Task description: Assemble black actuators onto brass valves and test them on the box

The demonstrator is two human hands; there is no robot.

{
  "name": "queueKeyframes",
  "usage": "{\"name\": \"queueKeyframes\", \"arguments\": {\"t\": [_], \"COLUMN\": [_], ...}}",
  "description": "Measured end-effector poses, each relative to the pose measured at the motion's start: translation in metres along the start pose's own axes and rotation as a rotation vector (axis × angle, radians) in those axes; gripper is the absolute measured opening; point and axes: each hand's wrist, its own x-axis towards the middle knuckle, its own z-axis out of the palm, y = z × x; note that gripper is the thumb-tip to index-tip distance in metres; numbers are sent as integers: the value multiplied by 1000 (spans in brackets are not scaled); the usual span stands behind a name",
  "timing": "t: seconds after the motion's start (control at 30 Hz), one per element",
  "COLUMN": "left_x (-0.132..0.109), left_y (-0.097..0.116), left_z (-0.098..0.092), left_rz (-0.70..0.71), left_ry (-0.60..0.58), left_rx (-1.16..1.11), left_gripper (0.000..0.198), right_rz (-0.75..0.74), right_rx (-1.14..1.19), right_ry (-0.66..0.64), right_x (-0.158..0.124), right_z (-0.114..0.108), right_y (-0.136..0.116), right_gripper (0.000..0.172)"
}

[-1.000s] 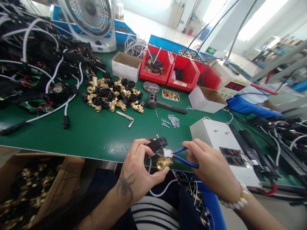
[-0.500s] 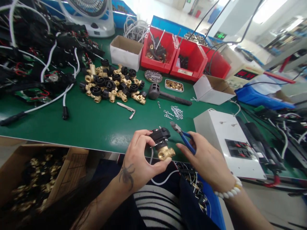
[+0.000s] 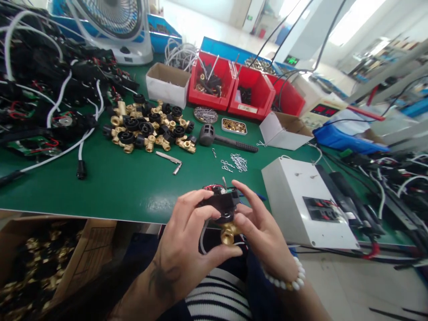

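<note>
A valve assembly [image 3: 221, 201] with a black housing and a brass fitting [image 3: 228, 236] is held just over the bench's front edge. My left hand [image 3: 187, 227] grips it from the left, fingers on the housing and thumb under the brass. From the right, my right hand [image 3: 262, 223] has its fingers and thumb around the same assembly. A small circuit board and wires show in the housing's top, with a thin metal pin [image 3: 224, 181] standing up. Behind my right hand, only a blue handle of the pliers [image 3: 259, 196] shows on the bench. A pale cable hangs below the assembly.
Silver clips [image 3: 238, 162], a hex-type bent tool [image 3: 170, 158] and a black mallet [image 3: 227, 140] lie ahead. Brass valves [image 3: 150, 127] are heaped at the back left. Red bins [image 3: 212, 82] line the back. A grey box [image 3: 307, 205] stands at the right.
My right hand has let go of the blue-handled pliers on the bench and moved left onto the valve assembly. My left hand still holds the assembly, and the camera view has shifted.
</note>
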Motion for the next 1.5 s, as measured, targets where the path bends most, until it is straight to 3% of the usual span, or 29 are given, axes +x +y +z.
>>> {"name": "queueKeyframes", "arguments": {"t": [0.1,0.17,0.37,0.6,1.0,1.07,1.13,1.2,1.23,1.3,1.37,1.43,1.5], "left_x": [2,3,5,5,4,5,6,9,11,15,16,14,12], "left_y": [1,3,18,33,44,44,42,38,36,29,23,17,13], "left_z": [-7,-8,-1,9,25,25,25,22,20,18,17,20,22], "left_rz": [34,51,166,212,145,88,-58,-297,-428,-633,-690,-674,-671], "left_ry": [-48,-20,145,187,229,221,252,186,83,-143,-179,-115,-101], "left_rx": [-42,-55,-62,-73,-48,-128,-344,-677,-844,-1062,-1084,-1041,-1045], "left_gripper": [25,9,16,11,9,10,24,39,45,50,49,45,41], "right_rz": [-5,-20,-185,-248,-163,-174,-206,-238,-239,-203,-172,-221,-238], "right_rx": [112,146,248,354,382,362,326,221,106,-264,-723,-1042,-1228], "right_ry": [5,16,69,127,210,198,180,153,119,23,-20,225,494], "right_x": [-3,-5,-15,-29,-34,-33,-32,-33,-33,-34,-29,-15,4], "right_z": [1,2,10,11,5,4,4,2,0,-13,-38,-73,-112], "right_y": [-1,-2,1,-1,-9,-8,-9,-14,-20,-39,-62,-80,-87], "right_gripper": [65,64,51,42,40,41,44,47,49,50,37,25,32]}}
